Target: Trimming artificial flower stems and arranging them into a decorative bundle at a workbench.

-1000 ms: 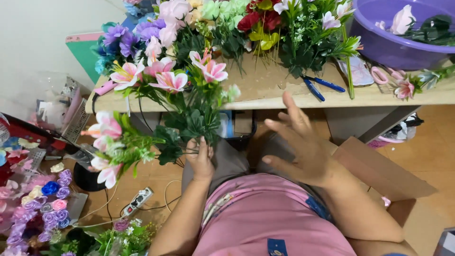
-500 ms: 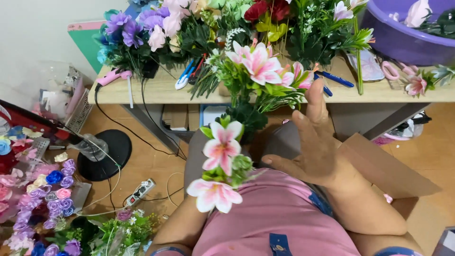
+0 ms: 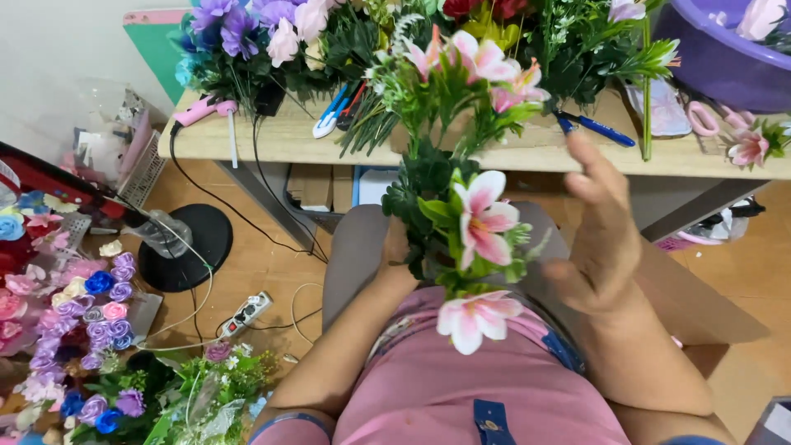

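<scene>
Fingers of the left hand (image 3: 395,251) clench the artificial lily spray (image 3: 461,206) at centre, below the desk (image 3: 535,148); at 3 o'clock, the right hand (image 3: 601,239) spreads released. Steady support near the stems suits best.

We see open air between the right hand (image 3: 606,239) and the bouquet (image 3: 461,206). Ahead, flower bunches (image 3: 272,41), blue cutters (image 3: 597,128) and a purple basin (image 3: 725,58) crowd the table's near edge (image 3: 527,156).

You hold an artificial lily spray (image 3: 461,206) upright over your lap: pink-white blooms, dark green leaves, top above the surface edge.
</scene>
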